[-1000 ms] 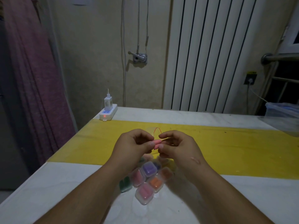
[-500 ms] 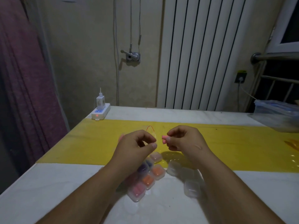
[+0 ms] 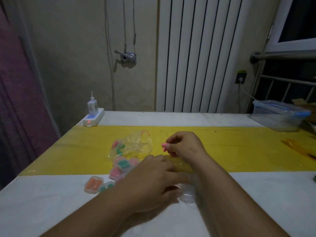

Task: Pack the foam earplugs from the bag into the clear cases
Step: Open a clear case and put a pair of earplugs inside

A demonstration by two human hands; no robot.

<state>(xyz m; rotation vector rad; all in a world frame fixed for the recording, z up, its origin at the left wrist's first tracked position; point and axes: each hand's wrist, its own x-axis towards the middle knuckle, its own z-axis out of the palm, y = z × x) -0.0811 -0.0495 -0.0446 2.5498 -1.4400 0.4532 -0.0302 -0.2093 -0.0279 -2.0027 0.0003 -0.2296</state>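
The clear bag (image 3: 135,146) lies on the yellow strip (image 3: 239,151) with pink and green earplugs inside. My right hand (image 3: 186,146) is raised just right of it and pinches pink earplugs (image 3: 164,147) at its fingertips. My left hand (image 3: 148,182) stretches low to the right, and its blurred fingers reach an empty clear case (image 3: 188,195) by my right forearm. Filled cases sit left of that hand: an orange one (image 3: 93,184), a teal one (image 3: 123,164) and a pink one (image 3: 115,173).
A white power strip (image 3: 93,118) with a charger sits at the table's back left corner. A lidded plastic container (image 3: 280,115) stands at the back right. A yellow object (image 3: 297,147) lies at the right edge. The table's left edge drops beside a curtain.
My left hand let go of the bag, which now lies on the yellow strip, and moved down and right to the empty cases. My right hand stayed up with the pink earplugs.
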